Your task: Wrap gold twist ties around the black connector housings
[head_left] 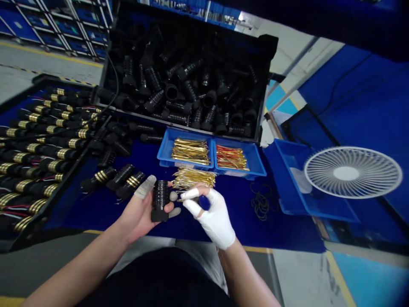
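Note:
A black ribbed cylinder (pixel 160 197) stands roughly upright in my left hand (pixel 143 209), whose fingertips wear pale covers and wrap round it. Just to its right, my right hand (pixel 211 213), in a white glove with some bare finger parts, pinches a small thin piece (pixel 181 200) between thumb and finger, close to the cylinder's side. What the piece is cannot be made out. Behind the hands lies a loose pile of gold strips (pixel 194 178). Several black cylinders, some with gold rings (pixel 101 175), lie left of my left hand.
Blue trays hold gold strips (pixel 191 151) and red-and-gold strips (pixel 231 157). Behind them is a large black crate (pixel 265 98) of black cylinders. Gold-ringed parts (pixel 32 147) fill a tray at left. Black rings (pixel 261 204) and a white fan (pixel 353 172) are at right.

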`<control>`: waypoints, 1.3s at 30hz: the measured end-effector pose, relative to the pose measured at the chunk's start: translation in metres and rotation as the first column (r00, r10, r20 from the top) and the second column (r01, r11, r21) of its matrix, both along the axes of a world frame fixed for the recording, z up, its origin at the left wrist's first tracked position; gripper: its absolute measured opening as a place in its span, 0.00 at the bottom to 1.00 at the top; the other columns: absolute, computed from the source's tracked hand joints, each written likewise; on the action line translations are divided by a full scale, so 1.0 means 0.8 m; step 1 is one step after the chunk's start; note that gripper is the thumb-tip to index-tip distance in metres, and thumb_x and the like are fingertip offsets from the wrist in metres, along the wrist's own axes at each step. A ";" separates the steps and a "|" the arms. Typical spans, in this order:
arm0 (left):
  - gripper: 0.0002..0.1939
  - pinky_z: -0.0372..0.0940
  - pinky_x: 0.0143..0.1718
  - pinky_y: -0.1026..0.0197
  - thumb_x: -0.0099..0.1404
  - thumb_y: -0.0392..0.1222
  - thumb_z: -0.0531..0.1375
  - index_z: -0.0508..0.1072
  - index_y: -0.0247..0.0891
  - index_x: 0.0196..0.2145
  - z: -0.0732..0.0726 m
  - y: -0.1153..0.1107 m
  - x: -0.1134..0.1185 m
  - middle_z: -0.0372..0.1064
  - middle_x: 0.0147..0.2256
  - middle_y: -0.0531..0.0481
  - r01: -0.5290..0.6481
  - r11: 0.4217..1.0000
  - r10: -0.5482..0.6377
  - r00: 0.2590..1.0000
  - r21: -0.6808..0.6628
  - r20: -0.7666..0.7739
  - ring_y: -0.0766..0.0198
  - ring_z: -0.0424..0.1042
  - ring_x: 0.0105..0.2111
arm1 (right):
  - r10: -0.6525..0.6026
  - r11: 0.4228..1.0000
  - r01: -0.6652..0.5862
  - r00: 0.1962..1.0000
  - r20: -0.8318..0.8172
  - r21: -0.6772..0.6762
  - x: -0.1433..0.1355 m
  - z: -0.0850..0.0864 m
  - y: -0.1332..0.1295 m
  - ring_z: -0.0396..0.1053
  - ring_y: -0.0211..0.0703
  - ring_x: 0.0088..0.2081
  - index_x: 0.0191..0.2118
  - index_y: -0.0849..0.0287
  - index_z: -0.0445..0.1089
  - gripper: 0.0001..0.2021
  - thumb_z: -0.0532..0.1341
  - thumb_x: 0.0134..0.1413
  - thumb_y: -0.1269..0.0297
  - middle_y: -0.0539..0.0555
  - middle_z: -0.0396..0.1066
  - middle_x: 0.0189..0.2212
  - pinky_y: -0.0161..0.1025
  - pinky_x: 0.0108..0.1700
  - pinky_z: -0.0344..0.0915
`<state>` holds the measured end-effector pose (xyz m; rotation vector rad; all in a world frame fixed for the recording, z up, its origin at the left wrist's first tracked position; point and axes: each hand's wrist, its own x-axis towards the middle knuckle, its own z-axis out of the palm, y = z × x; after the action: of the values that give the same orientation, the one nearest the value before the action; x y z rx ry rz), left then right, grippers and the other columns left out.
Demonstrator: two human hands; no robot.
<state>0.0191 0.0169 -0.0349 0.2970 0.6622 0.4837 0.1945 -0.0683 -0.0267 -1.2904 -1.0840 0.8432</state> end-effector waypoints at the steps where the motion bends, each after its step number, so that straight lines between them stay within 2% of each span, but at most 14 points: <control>1: 0.21 0.74 0.41 0.51 0.70 0.57 0.57 0.75 0.35 0.46 0.000 -0.003 0.006 0.75 0.34 0.44 -0.006 1.000 0.006 1.000 0.013 -0.021 0.63 0.71 0.26 | 0.012 1.000 -0.012 1.000 0.005 -0.025 -0.001 -0.002 -0.002 0.72 0.40 0.35 0.36 0.55 0.76 0.02 0.67 0.56 0.65 0.49 0.76 0.32 0.39 0.43 0.68; 4: 0.24 0.73 0.40 0.53 0.69 0.60 0.56 0.77 0.35 0.38 -0.004 -0.009 0.021 0.72 0.27 0.47 0.037 0.999 -0.036 0.999 0.040 -0.032 0.64 0.68 0.24 | 0.029 0.993 -0.021 0.997 0.066 -0.120 -0.004 -0.005 -0.005 0.71 0.40 0.32 0.35 0.56 0.73 0.03 0.64 0.60 0.64 0.49 0.75 0.30 0.38 0.41 0.67; 7: 0.27 0.72 0.41 0.55 0.68 0.64 0.56 0.78 0.34 0.40 -0.009 -0.016 0.029 0.71 0.24 0.47 0.062 0.994 -0.057 0.997 0.086 -0.057 0.63 0.69 0.26 | 0.036 0.987 -0.012 0.989 0.145 -0.163 -0.007 -0.007 -0.006 0.72 0.41 0.33 0.31 0.56 0.68 0.07 0.60 0.62 0.64 0.49 0.75 0.27 0.39 0.43 0.67; 11: 0.32 0.68 0.30 0.60 0.63 0.70 0.57 0.79 0.35 0.40 -0.015 -0.027 0.032 0.71 0.22 0.49 0.058 0.989 -0.045 0.994 0.134 -0.097 0.64 0.68 0.22 | 0.074 0.984 -0.038 0.976 0.205 -0.172 -0.014 -0.012 -0.010 0.73 0.41 0.33 0.31 0.55 0.66 0.07 0.59 0.62 0.65 0.49 0.75 0.28 0.38 0.43 0.67; 13: 0.27 0.67 0.28 0.62 0.62 0.65 0.62 0.80 0.36 0.38 -0.017 -0.030 0.033 0.74 0.26 0.48 0.039 0.987 -0.020 0.993 0.155 -0.119 0.64 0.69 0.24 | 0.060 0.988 -0.023 0.967 0.249 -0.150 -0.016 -0.014 -0.012 0.72 0.41 0.32 0.31 0.56 0.66 0.06 0.60 0.60 0.66 0.50 0.74 0.29 0.37 0.41 0.67; 15: 0.21 0.68 0.34 0.62 0.63 0.60 0.64 0.81 0.37 0.39 -0.019 -0.030 0.035 0.78 0.34 0.47 -0.002 0.984 0.025 0.991 0.175 -0.132 0.62 0.73 0.30 | 0.025 0.992 0.010 0.962 0.272 -0.128 -0.015 -0.015 -0.014 0.70 0.40 0.32 0.32 0.56 0.66 0.05 0.60 0.59 0.66 0.49 0.73 0.29 0.37 0.41 0.66; 18: 0.24 0.68 0.44 0.60 0.65 0.61 0.61 0.80 0.35 0.42 -0.021 -0.028 0.037 0.79 0.39 0.45 -0.019 0.976 0.049 0.990 0.219 -0.132 0.59 0.75 0.38 | -0.004 0.989 0.039 0.970 0.244 -0.140 -0.009 -0.017 -0.014 0.70 0.41 0.33 0.31 0.56 0.66 0.06 0.60 0.59 0.65 0.49 0.71 0.30 0.37 0.42 0.65; 21: 0.28 0.68 0.44 0.58 0.66 0.63 0.58 0.79 0.33 0.44 -0.023 -0.030 0.040 0.78 0.40 0.42 0.008 0.955 0.044 0.985 0.296 -0.167 0.57 0.75 0.39 | 0.003 0.985 0.029 0.981 0.191 -0.168 -0.005 -0.020 -0.013 0.69 0.41 0.35 0.31 0.57 0.65 0.07 0.61 0.59 0.64 0.49 0.71 0.31 0.37 0.43 0.65; 24: 0.28 0.67 0.34 0.59 0.65 0.64 0.59 0.77 0.35 0.46 -0.026 -0.035 0.039 0.76 0.39 0.43 0.023 0.913 0.086 0.966 0.408 -0.246 0.59 0.73 0.32 | 0.016 0.983 0.013 0.987 0.161 -0.181 -0.008 -0.018 -0.012 0.69 0.41 0.34 0.29 0.56 0.65 0.07 0.61 0.58 0.65 0.49 0.71 0.29 0.38 0.43 0.65; 27: 0.23 0.63 0.27 0.63 0.56 0.52 0.72 0.76 0.40 0.46 -0.027 -0.037 0.034 0.74 0.37 0.48 0.093 0.810 0.135 0.931 0.579 -0.338 0.63 0.69 0.28 | 0.052 0.986 -0.034 0.993 0.106 -0.163 -0.011 -0.013 -0.013 0.68 0.39 0.31 0.28 0.56 0.64 0.07 0.61 0.56 0.67 0.47 0.70 0.26 0.36 0.40 0.65; 29: 0.24 0.63 0.29 0.63 0.49 0.44 0.76 0.76 0.42 0.44 -0.026 -0.036 0.031 0.73 0.38 0.49 0.111 0.738 0.180 0.919 0.665 -0.352 0.61 0.69 0.31 | 0.066 0.989 -0.057 0.996 0.064 -0.138 -0.011 -0.009 -0.015 0.67 0.39 0.30 0.27 0.56 0.64 0.08 0.62 0.54 0.65 0.47 0.69 0.26 0.35 0.38 0.65; 31: 0.23 0.65 0.33 0.61 0.47 0.42 0.76 0.77 0.41 0.41 -0.024 -0.038 0.030 0.73 0.38 0.48 0.076 0.711 0.220 0.920 0.699 -0.324 0.57 0.70 0.35 | 0.063 0.991 -0.056 0.997 0.054 -0.122 -0.010 -0.007 -0.017 0.66 0.39 0.30 0.27 0.56 0.64 0.08 0.63 0.54 0.64 0.47 0.69 0.26 0.35 0.37 0.65; 36: 0.22 0.65 0.35 0.61 0.51 0.48 0.75 0.76 0.41 0.41 -0.022 -0.049 0.039 0.73 0.37 0.48 -0.016 0.747 0.279 0.915 0.665 -0.291 0.57 0.70 0.36 | 0.013 0.994 0.000 0.993 0.119 -0.111 -0.011 -0.005 -0.022 0.67 0.38 0.29 0.27 0.56 0.65 0.07 0.63 0.54 0.68 0.46 0.70 0.25 0.35 0.37 0.64; 39: 0.24 0.66 0.33 0.60 0.60 0.61 0.66 0.74 0.41 0.44 -0.019 -0.052 0.049 0.74 0.39 0.47 -0.063 0.832 0.230 0.943 0.551 -0.241 0.58 0.71 0.35 | -0.013 0.987 0.033 0.992 0.122 -0.160 -0.012 -0.005 -0.022 0.68 0.39 0.30 0.27 0.56 0.66 0.08 0.62 0.57 0.67 0.48 0.71 0.25 0.37 0.39 0.64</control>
<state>0.0581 -0.0244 -0.0499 0.8726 0.8413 0.7856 0.1845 -0.0862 -0.0310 -1.5036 -1.1113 0.8587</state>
